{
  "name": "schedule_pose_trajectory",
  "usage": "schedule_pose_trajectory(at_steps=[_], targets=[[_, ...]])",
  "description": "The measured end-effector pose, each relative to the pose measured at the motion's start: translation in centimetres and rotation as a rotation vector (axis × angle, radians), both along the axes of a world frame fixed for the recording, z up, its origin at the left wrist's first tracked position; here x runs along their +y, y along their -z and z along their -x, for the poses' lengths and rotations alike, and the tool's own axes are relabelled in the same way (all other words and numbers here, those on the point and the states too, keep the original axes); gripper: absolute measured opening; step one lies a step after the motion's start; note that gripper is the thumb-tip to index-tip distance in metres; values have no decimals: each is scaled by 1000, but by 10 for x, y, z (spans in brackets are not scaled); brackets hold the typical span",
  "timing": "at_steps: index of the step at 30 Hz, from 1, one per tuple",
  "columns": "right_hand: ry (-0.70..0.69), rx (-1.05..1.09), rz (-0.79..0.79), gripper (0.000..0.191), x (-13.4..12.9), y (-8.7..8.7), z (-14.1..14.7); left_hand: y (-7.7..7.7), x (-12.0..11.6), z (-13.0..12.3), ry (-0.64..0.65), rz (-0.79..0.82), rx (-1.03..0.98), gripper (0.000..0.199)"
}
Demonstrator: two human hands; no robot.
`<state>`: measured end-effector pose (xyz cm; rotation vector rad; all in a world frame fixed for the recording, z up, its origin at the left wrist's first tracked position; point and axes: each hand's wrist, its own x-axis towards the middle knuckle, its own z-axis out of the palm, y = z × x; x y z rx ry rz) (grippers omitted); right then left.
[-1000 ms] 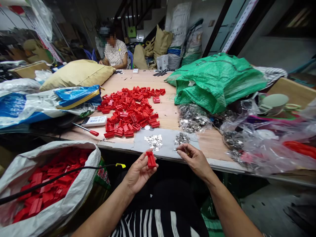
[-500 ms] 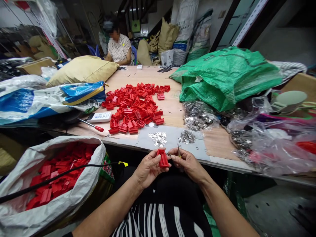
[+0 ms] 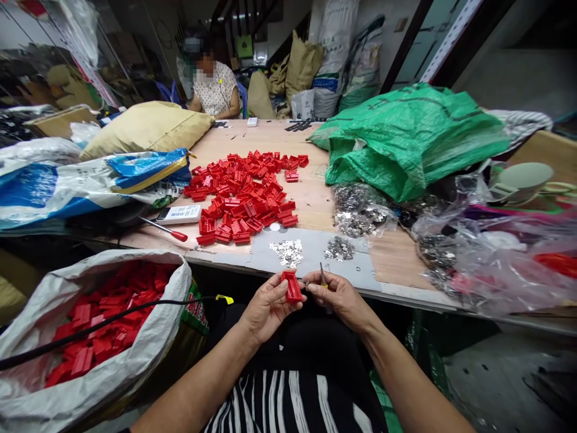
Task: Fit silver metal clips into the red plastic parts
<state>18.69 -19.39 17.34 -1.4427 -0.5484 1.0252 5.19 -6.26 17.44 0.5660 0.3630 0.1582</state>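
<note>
Above my lap, just off the table's near edge, my left hand (image 3: pixel 265 308) pinches a red plastic housing (image 3: pixel 292 287), its hollow side facing up. Close beside it, my right hand (image 3: pixel 339 299) is closed around a thin metal-tipped tool with a yellow handle (image 3: pixel 323 278), tip pointing up. At the right fingertips, by the housing's edge, is a tiny dark metal piece (image 3: pixel 307 284), too small to make out. On a grey sheet in front lie bright flat metal pieces (image 3: pixel 288 252) and a smaller heap of darker metal pieces (image 3: pixel 340 248).
Many red housings (image 3: pixel 243 198) are piled mid-table. A white sack (image 3: pixel 171 337) of them stands at my left. A red-handled screwdriver (image 3: pixel 174 233) lies by a white box (image 3: pixel 183 213). A green sack (image 3: pixel 419 138) and clear bags (image 3: pixel 487 258) occupy the right. A person (image 3: pixel 216 90) sits opposite.
Both hands and the red housing have shifted very slightly left and up in view, along with the whole scene. The grips look the same.
</note>
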Motion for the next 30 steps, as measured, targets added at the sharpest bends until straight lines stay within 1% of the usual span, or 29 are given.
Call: schedule_pose_trajectory(at_steps=[5,11,13,16,18,24,26,30], targets=[[-5,-8,30,42,0,-1,0,1,0,0,-5,4,16,35],[-5,-22,31,42,3,-3,3,5,1,0,-9,2,27,35],[22,-50,31,41,2,-3,0,6,1,0,-11,0,40,36],[134,-95,-21,38,-5,-1,-10,7,2,1,-18,-1,66,36],[227,-74,-65,35,-12,-2,-19,8,3,2,-24,-4,85,35],[472,170,-138,38,-34,-9,-38,8,2,4,-25,-12,130,36],[522,186,-152,38,-38,-9,-41,8,1,5,-24,-12,143,35],[561,136,-91,40,-43,-3,-42,8,-1,6,-31,-13,158,35]])
